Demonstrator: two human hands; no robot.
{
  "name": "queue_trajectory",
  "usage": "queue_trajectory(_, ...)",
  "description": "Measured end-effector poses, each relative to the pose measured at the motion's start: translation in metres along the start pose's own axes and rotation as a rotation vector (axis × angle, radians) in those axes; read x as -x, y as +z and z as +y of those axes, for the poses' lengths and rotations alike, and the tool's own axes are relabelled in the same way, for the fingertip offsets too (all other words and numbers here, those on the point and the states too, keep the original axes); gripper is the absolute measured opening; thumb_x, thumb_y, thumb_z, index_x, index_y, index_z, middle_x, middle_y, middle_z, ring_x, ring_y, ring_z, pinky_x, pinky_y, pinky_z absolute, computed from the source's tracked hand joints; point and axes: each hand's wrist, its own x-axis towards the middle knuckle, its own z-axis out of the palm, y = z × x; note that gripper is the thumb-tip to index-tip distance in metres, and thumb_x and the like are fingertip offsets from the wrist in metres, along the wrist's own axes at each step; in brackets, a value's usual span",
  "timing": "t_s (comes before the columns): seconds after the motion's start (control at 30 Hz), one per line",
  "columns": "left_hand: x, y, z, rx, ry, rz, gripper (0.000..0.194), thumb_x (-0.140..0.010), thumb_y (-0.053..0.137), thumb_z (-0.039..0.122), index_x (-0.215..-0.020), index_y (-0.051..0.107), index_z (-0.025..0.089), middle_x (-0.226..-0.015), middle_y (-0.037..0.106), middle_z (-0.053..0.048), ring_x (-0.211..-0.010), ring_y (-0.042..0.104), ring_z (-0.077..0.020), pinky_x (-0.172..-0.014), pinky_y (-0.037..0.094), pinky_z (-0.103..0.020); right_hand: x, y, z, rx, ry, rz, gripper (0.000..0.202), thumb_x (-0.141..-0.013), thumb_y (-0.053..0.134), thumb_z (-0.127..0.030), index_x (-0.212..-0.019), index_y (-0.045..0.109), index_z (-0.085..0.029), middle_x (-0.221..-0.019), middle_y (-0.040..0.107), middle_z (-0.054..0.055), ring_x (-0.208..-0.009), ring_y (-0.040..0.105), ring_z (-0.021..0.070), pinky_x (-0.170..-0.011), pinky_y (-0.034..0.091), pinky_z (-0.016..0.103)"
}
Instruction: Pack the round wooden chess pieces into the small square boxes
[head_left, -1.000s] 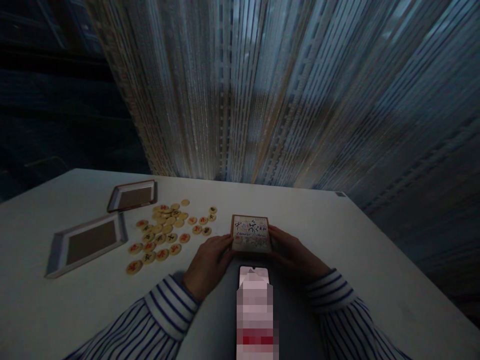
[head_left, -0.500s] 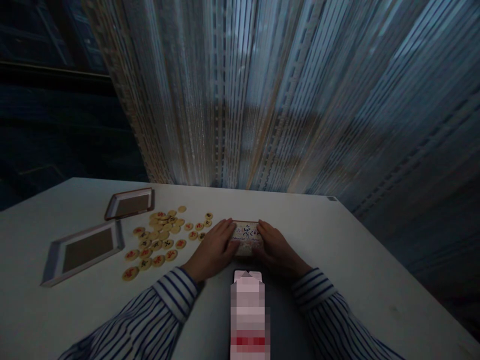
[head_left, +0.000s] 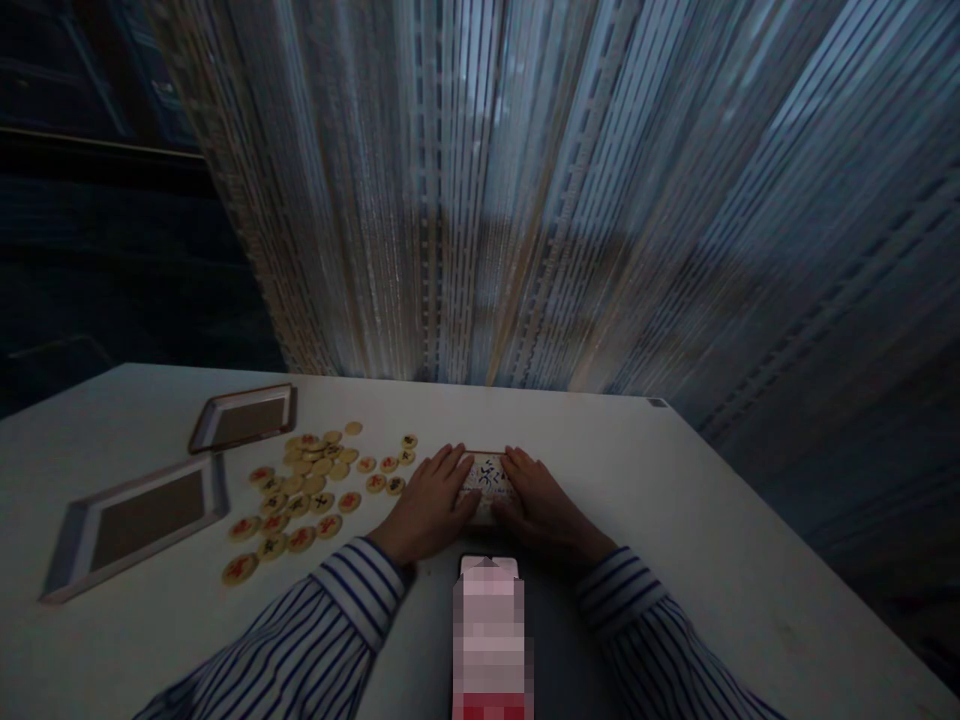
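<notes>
A small Chinese chess box (head_left: pixel 491 476) with dark blue writing on its pale lid lies on the table in front of me. From the left, my left hand (head_left: pixel 435 505) grips its side, thumb and fingers resting along the edge. My right hand (head_left: pixel 544 510) holds the opposite side in the same way, fingers over the lid's right edge. Just left of my left hand, round Chinese chess pieces (head_left: pixel 321 503) with red and black characters lie scattered, some overlapping and some showing blank faces.
Two shallow open trays, a nearer one (head_left: pixel 56 560) and a farther one (head_left: pixel 196 425), sit on the white table (head_left: pixel 720 560) at the left. A phone (head_left: pixel 487 640) with a blurred screen is below the box. Behind the table hangs a string curtain (head_left: pixel 480 200).
The view has shifted slightly, so the table things sit a little lower and further left. My fingers lie a bit flatter over the box's edges; the box stays between my hands.
</notes>
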Motion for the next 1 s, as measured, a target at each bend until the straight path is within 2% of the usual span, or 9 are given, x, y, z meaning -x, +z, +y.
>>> queue_trajectory(0.2,0.0,0.001,0.0,-0.003,0.015,0.013,0.05,-0.086,0.036,0.037,-0.13,0.04,0.011,-0.14,0.036,-0.015,-0.13,0.026,-0.0285,-0.103,0.025,-0.048,-0.005,-0.006,-0.009,0.06,0.009,-0.021,0.064,-0.085,0.037,-0.045,-0.136,0.029,-0.007,-0.144,0.023,0.018,-0.133,0.017,0.0273,-0.105,0.015,0.052)
queue_trajectory(0.43,0.001,0.004,-0.002,-0.023,0.034,0.04,0.047,-0.088,0.034,0.033,-0.129,0.04,0.012,-0.139,0.037,-0.015,-0.13,0.027,-0.0285,-0.103,0.027,-0.048,-0.012,0.001,-0.019,0.069,-0.019,-0.02,0.056,-0.086,0.035,-0.038,-0.135,0.032,-0.011,-0.143,0.027,0.016,-0.133,0.019,0.0256,-0.104,0.016,0.052)
queue_trajectory(0.57,0.001,0.007,-0.004,-0.002,0.035,0.072,0.047,-0.087,0.036,0.032,-0.129,0.04,0.012,-0.139,0.036,-0.015,-0.13,0.027,-0.0285,-0.103,0.027,-0.048,-0.007,0.002,-0.015,0.078,-0.02,0.082,0.053,-0.085,0.039,-0.036,-0.131,0.038,-0.009,-0.14,0.032,0.017,-0.131,0.025,0.0269,-0.103,0.022,0.051)
queue_trajectory(0.67,0.002,0.006,-0.003,0.043,0.029,0.106,0.047,-0.086,0.038,0.031,-0.128,0.042,0.01,-0.138,0.037,-0.017,-0.129,0.029,-0.0285,-0.103,0.027,-0.047,-0.001,0.0,-0.011,0.071,0.052,0.198,0.046,-0.086,0.038,-0.03,-0.124,0.046,-0.007,-0.131,0.044,0.02,-0.122,0.039,0.0261,-0.099,0.032,0.044)
queue_trajectory(0.73,0.002,0.004,-0.002,0.078,0.002,0.135,0.046,-0.085,0.04,0.03,-0.125,0.045,0.008,-0.136,0.04,-0.019,-0.127,0.033,-0.0283,-0.103,0.028,-0.045,0.003,-0.002,-0.01,0.033,0.127,0.238,0.042,-0.086,0.036,-0.028,-0.12,0.05,-0.008,-0.122,0.054,0.017,-0.111,0.049,0.0237,-0.094,0.038,0.038)
queue_trajectory(0.83,0.004,0.0,0.0,0.152,-0.098,0.198,0.045,-0.085,0.039,0.032,-0.121,0.049,0.006,-0.131,0.045,-0.021,-0.123,0.039,-0.0274,-0.102,0.031,-0.044,0.007,-0.004,-0.013,-0.047,0.208,0.244,0.036,-0.087,0.036,-0.028,-0.116,0.054,-0.014,-0.11,0.062,0.011,-0.097,0.056,0.0194,-0.086,0.043,0.032)
queue_trajectory(1.0,0.01,-0.006,0.005,0.385,-0.24,0.32,0.036,-0.085,0.034,0.027,-0.108,0.058,0.011,-0.113,0.061,-0.014,-0.109,0.053,-0.0229,-0.095,0.039,-0.04,0.008,-0.003,-0.02,-0.134,0.274,0.225,0.031,-0.086,0.039,-0.026,-0.108,0.059,-0.018,-0.101,0.065,0.007,-0.087,0.059,0.0171,-0.076,0.045,0.027)
